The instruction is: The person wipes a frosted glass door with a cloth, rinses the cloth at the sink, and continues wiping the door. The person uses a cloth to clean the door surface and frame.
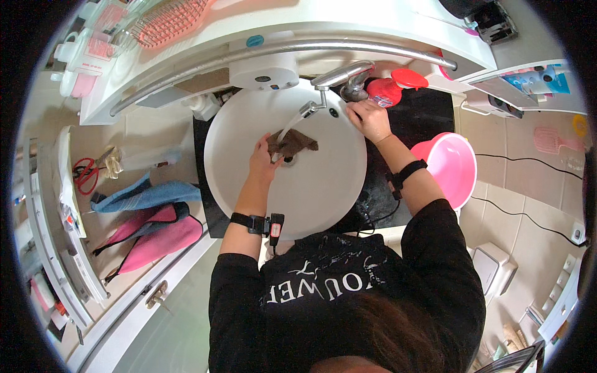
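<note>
Water runs from the swivel spout of a chrome faucet (343, 77) onto a brown cloth (298, 143) in a round white washbasin (322, 196). My left hand (264, 161) grips the cloth's left edge, just above the drain. At the basin's upper right rim, my right hand (369, 119) is beside the faucet's base and just below a red pump bottle (385, 92); its fingers are curled, and whether they hold or only touch something is hidden.
A pink plastic basin (452, 172) stands right of my right forearm. Above the sink run a metal rail (298, 45) and a white shelf (326, 16) with a pink hairbrush (170, 23). Blue and pink cloths (163, 238) and red-handled scissors (86, 176) hang at left.
</note>
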{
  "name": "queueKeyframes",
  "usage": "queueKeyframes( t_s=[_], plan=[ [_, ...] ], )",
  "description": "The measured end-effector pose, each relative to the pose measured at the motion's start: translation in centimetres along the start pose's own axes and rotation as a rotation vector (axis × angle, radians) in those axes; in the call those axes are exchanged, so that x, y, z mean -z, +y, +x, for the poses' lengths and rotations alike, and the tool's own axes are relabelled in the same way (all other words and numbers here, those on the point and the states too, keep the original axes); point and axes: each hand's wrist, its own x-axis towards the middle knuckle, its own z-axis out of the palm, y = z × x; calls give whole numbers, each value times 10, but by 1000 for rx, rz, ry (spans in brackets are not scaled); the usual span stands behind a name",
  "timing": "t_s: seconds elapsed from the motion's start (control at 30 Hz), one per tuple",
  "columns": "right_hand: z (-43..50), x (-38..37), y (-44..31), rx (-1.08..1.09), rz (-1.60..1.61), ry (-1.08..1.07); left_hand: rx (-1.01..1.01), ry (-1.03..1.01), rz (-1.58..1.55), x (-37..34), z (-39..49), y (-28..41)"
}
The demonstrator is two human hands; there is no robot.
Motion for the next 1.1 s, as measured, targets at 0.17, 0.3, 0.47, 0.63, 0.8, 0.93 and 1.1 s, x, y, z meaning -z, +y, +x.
queueKeyframes(
  t_s=[0.17,0.3,0.47,0.63,0.8,0.93,1.1],
  plan=[
    [-2,-6,1,-37,-4,4,7,35,0,-8,-6,5],
    [-1,-5,-1,-75,-36,-42,13,46,11,-17,-8,6],
    [-4,-10,0,-80,-34,-50,8,16,4,-18,-4,4],
    [2,-2,-4,-101,-43,-112,-17,22,57,-25,-6,6],
    [20,3,-48,-143,106,34,-132,-90,209,-48,-22,19],
    [28,-36,-86,-814,804,-169,-169,-128,127,-69,-23,22],
    [33,-91,-103,-1405,1437,-300,-223,-113,-188,-78,7,10]
  ],
)
